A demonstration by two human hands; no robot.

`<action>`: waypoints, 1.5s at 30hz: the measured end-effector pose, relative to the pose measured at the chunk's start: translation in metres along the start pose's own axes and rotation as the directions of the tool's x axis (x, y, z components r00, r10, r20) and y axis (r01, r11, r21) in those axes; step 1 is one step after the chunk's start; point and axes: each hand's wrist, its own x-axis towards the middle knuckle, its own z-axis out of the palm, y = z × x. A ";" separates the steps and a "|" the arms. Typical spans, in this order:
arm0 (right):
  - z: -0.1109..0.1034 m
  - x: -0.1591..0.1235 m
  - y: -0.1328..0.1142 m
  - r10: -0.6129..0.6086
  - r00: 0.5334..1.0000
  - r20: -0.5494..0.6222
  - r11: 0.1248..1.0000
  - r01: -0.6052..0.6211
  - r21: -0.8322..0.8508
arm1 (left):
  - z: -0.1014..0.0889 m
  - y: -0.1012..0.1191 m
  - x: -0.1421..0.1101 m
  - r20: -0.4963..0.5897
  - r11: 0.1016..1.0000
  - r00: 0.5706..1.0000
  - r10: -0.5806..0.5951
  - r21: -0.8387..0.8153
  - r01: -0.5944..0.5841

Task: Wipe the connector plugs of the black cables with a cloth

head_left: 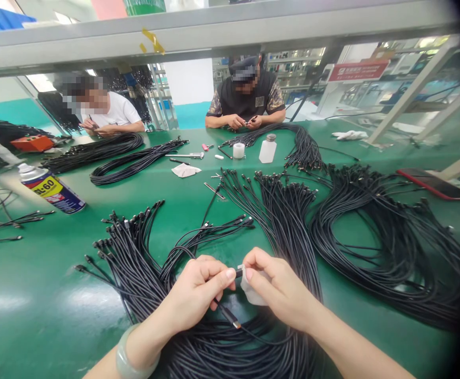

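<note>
Between thumb and fingers, my left hand (200, 289) grips a black cable near its connector (238, 272). My right hand (279, 287) pinches a white cloth (253, 292) against the tip of that connector. Another cable end, a USB plug (230, 317) with an orange tongue, hangs just below my left fingers. Under both hands lies a large looped bundle of black cables (230, 352). Its connector ends fan out at the left (129, 237), and more cable ends (285, 195) spread beyond my right hand.
At the left lies a tilted spray can (51, 188). A plastic bottle (267, 149), a tape roll (238, 151) and calipers (186, 155) stand or lie farther back. Coiled cables (372, 252) and a red-edged phone (435, 184) are rightward. Two people (249, 95) sit opposite, beneath a shelf (230, 31).
</note>
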 end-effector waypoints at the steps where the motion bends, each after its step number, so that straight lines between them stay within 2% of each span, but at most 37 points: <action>1: 0.000 0.001 0.001 -0.058 0.998 0.003 0.994 0.058 -0.088 | 0.000 0.001 0.000 0.003 1.000 1.000 0.002 0.001 -0.002; 4: 0.002 0.003 0.005 -0.218 0.976 0.004 0.926 0.209 -0.314 | 0.001 0.002 0.001 0.010 1.000 1.000 0.011 0.010 -0.011; 7: 0.003 0.004 0.008 -0.297 0.955 0.017 0.872 0.278 -0.402 | 0.001 0.002 0.001 0.015 1.000 1.000 0.023 0.018 -0.023; 19: 0.001 0.006 0.006 -0.257 0.966 0.041 0.840 0.244 -0.486 | 0.001 0.000 0.000 -0.008 0.998 0.999 0.039 0.051 -0.038; 28: 0.004 0.004 0.005 -0.221 0.975 0.015 0.932 0.216 -0.290 | 0.000 -0.003 0.001 -0.008 1.000 1.000 0.014 -0.008 -0.014; 32: 0.005 0.005 0.005 -0.245 0.969 0.007 0.903 0.231 -0.363 | 0.000 -0.003 0.002 -0.011 1.000 1.000 0.022 0.000 -0.022; 34: 0.006 0.005 0.006 -0.258 0.965 -0.037 0.888 0.222 -0.402 | 0.000 -0.001 0.002 -0.018 1.000 1.000 0.019 -0.005 -0.019; 36: 0.006 0.005 0.007 -0.215 0.968 -0.130 0.921 0.157 -0.356 | 0.000 0.001 0.003 -0.024 0.999 1.000 -0.005 -0.053 0.004; 38: 0.004 0.003 0.007 -0.108 0.966 -0.233 0.974 0.056 -0.218 | -0.001 0.004 0.004 -0.022 0.990 0.998 -0.051 -0.131 0.047; 40: 0.003 0.002 0.006 -0.002 0.957 -0.290 0.997 -0.019 -0.072 | -0.002 0.006 0.004 -0.017 0.977 0.996 -0.091 -0.194 0.086; 42: 0.002 0.001 0.004 0.049 0.957 -0.286 0.999 -0.047 0.013 | -0.003 0.007 0.004 -0.007 0.969 0.994 -0.110 -0.225 0.106; 45: 0.003 0.000 0.002 0.052 0.973 -0.227 0.998 -0.045 0.039 | -0.004 0.007 0.004 -0.008 0.966 0.994 -0.108 -0.238 0.103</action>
